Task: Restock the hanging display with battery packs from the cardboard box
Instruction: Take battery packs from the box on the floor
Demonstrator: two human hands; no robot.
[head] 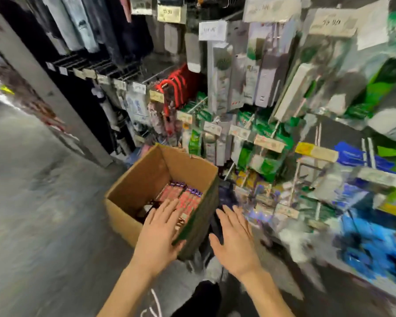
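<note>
Box [142, 179] on floor, left of centre; packs [188, 197] inside, against its right wall. Left grip [160, 234] flat, fingers straight, over near rim. Right grip [234, 241] spread, empty, just right of box. Display [261, 88] beyond, far right.

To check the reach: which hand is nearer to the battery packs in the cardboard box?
Left. The left hand is over the cardboard box, fingers above the battery packs. The right hand is outside it, beside its right wall.

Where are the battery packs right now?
In the head view, the battery packs lie inside the open cardboard box on the floor at lower centre, against its right wall, just beyond the left hand.
</note>
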